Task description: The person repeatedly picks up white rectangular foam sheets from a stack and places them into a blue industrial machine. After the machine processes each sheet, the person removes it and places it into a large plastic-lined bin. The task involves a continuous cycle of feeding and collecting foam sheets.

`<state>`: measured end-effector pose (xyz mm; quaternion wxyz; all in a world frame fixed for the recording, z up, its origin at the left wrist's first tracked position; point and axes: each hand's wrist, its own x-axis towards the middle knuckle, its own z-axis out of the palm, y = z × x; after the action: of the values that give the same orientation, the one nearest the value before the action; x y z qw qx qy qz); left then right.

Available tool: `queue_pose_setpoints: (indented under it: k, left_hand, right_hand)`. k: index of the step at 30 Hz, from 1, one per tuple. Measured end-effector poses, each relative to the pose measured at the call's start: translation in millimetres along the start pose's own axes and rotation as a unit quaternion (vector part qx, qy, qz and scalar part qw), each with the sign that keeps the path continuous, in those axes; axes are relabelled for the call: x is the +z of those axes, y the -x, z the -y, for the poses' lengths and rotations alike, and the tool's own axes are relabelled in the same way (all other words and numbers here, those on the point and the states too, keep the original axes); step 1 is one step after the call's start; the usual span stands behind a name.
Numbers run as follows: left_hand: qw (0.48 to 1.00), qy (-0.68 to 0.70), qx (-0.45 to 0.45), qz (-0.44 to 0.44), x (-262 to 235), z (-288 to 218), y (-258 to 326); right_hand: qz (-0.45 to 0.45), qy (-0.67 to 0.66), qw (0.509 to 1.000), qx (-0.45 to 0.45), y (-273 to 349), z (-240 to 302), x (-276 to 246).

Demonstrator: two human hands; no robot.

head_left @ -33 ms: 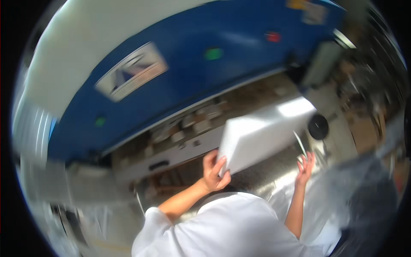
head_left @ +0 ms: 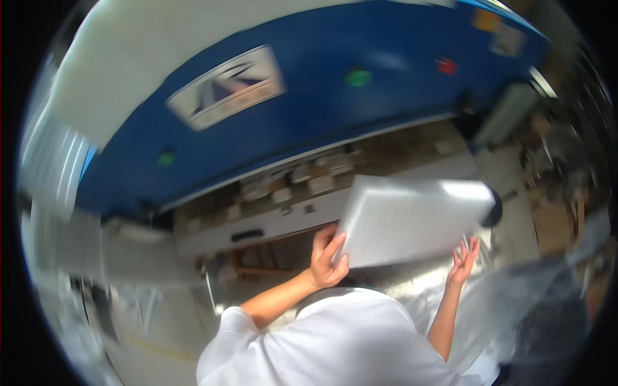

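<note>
Pinching the left end of a white slab (head_left: 412, 222) in my left hand (head_left: 330, 258), I hold it before the near edge of the bench (head_left: 209, 244), toward its right corner, my right hand (head_left: 461, 264) spread-fingered near the slab's right end.

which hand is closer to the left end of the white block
Left. The left hand grips that end of the block; the right hand is by the opposite end, just below its lower right corner in the picture.
</note>
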<state>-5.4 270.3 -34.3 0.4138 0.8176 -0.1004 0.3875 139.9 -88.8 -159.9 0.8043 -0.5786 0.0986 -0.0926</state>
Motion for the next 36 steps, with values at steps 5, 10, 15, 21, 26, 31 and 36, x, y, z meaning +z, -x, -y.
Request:
queue_pose_setpoints:
  k: [5, 10, 15, 21, 26, 31, 36]
  left_hand:
    - [0.946, -0.113, -0.262, -0.151, -60, 23, 85]
    - [0.901, -0.138, -0.296, -0.285, -121, 125, 117]
    - [0.877, -0.211, -0.334, -0.273, -200, 253, 82]
    - [0.811, -0.55, -0.181, -0.09, -245, 362, 92]
    - [0.838, -0.414, -0.355, -0.027, -226, 370, 62]
    - [0.811, -0.509, -0.287, -0.018, -244, 373, 118]
    - [0.917, -0.367, -0.127, -0.085, -231, 225, 61]
  right_hand:
    - [0.214, 0.077, 0.974, 0.011, -17, -68, 54]
    - [0.353, 0.196, 0.912, -0.065, 8, -80, 188]
    - [0.465, 0.142, 0.857, -0.173, 0, -115, 328]
    - [0.488, 0.305, 0.791, -0.209, -25, -161, 427]
    - [0.457, 0.51, 0.647, -0.336, -77, -201, 402]
    - [0.437, 0.437, 0.726, -0.302, -56, -194, 397]
    - [0.225, 0.263, 0.884, -0.314, -12, -99, 382]
